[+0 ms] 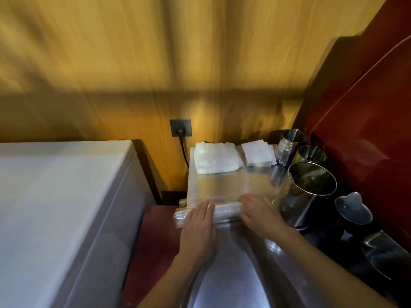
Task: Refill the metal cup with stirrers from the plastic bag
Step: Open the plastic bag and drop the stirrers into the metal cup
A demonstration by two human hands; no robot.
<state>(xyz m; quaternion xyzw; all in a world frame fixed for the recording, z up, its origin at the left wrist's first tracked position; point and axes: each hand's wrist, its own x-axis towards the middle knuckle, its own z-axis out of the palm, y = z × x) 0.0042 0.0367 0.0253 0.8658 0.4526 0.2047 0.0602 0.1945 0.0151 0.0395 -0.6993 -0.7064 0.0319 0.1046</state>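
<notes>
Left hand (198, 227) and right hand (260, 213) press nearly flat on the plastic bag (224, 211) beside the metal cup (311, 192); best open its cup-side end.

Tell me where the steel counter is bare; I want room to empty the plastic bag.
Bare steel counter lies between the folded white cloth, the white napkin stack and the clear plastic bag. Another strip lies nearer you than the bag. The right edge is crowded with metal cups.

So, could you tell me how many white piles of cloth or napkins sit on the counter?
2. A folded cloth lies at the counter's back left; a napkin stack sits right of it, beside a metal jug.
</notes>
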